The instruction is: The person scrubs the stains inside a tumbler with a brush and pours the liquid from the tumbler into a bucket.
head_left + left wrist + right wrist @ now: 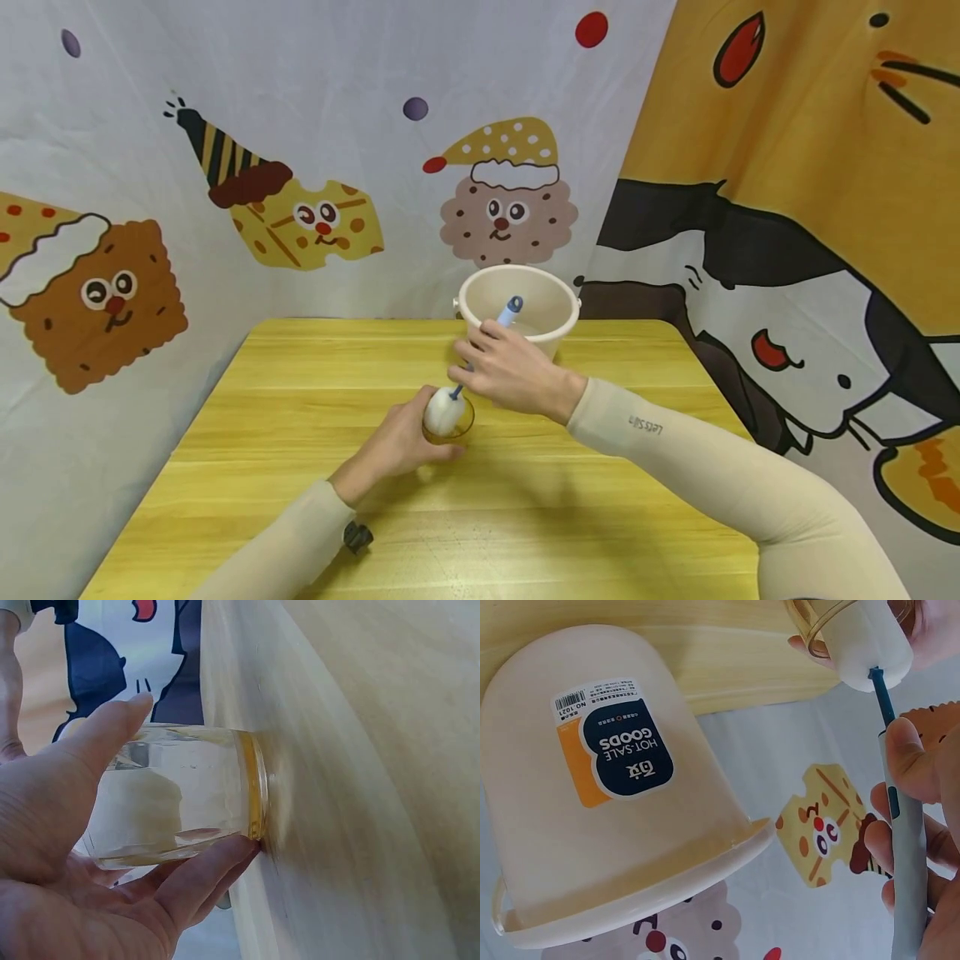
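My left hand (405,437) holds a clear glass cup (180,802) with an amber-tinted base, thumb on one side and fingers on the other. The cup stands upright, its base at the tabletop. Pushed into its mouth is the white sponge head (444,412) of a cup brush. My right hand (513,372) grips the brush by its light blue handle (906,855), which slants up and away from the cup. A thin dark blue neck (883,697) joins handle and sponge. Through the glass, the lower end of the sponge shows as a pale shape.
A cream plastic bucket (467,293) stands at the back of the wooden table (315,367), just beyond the right hand. Its outside carries a printed label (626,750). Behind the table hangs a cartoon-printed cloth (337,67).
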{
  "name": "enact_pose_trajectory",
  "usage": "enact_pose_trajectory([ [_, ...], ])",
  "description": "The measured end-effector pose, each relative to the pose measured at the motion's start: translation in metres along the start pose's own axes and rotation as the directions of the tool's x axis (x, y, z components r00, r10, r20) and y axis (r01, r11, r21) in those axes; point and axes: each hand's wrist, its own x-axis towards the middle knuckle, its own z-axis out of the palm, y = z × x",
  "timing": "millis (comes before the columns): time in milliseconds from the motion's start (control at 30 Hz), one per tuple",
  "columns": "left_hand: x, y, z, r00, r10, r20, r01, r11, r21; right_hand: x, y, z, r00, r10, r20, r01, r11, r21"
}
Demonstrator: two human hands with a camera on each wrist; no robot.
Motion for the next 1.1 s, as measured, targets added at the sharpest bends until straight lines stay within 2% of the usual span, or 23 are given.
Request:
enact_pose_trajectory([
  [200,0.000,0.000,0.002,1.000,-0.011,-0.011,0.010,1.000,-0.021,0.001,-0.001,-0.003,1.000,-0.010,0.005,0.010,1.000,-0.010],
  [600,0.000,-0.001,0.004,0.998,-0.034,-0.049,0.034,0.999,-0.007,0.008,-0.004,-0.016,0.995,-0.043,0.093,0.048,0.997,-0.052],
  [800,0.000,-0.003,0.007,0.998,-0.041,-0.048,0.040,0.999,-0.008,0.008,-0.005,-0.022,0.987,-0.052,0.149,0.062,0.996,-0.065],
  [1100,0.001,0.000,0.005,0.998,-0.051,-0.035,0.051,0.999,-0.014,0.008,-0.004,-0.026,0.985,-0.056,0.163,0.070,0.995,-0.078],
])
